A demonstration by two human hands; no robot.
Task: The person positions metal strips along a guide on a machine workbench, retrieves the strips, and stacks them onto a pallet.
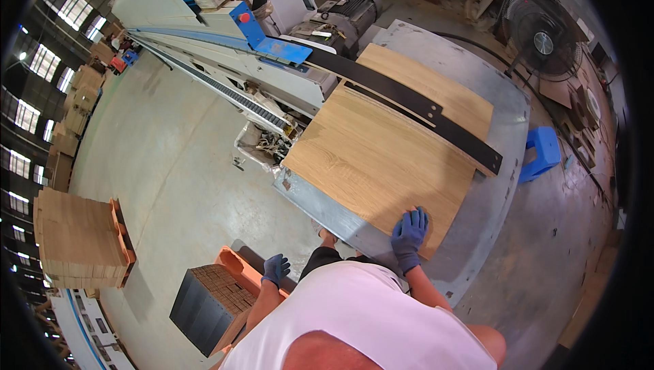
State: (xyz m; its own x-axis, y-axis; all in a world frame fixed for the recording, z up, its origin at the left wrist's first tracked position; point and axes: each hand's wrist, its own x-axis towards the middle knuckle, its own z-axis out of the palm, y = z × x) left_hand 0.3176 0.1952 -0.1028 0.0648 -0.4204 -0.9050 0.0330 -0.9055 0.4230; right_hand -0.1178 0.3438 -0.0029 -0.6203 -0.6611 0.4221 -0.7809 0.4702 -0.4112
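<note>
One wood-grain board beneath right hand, fingers extended; left hand well apart, fingers spread.

The wood-grain board looks smooth, the metal table faintly glossy.

Bench in front of me: grey metal top w/ dk marks nr edges. Wood-grain panel lies flat on it nr me; more wood-grain bd farther back, can't tell if sep pc.
</note>
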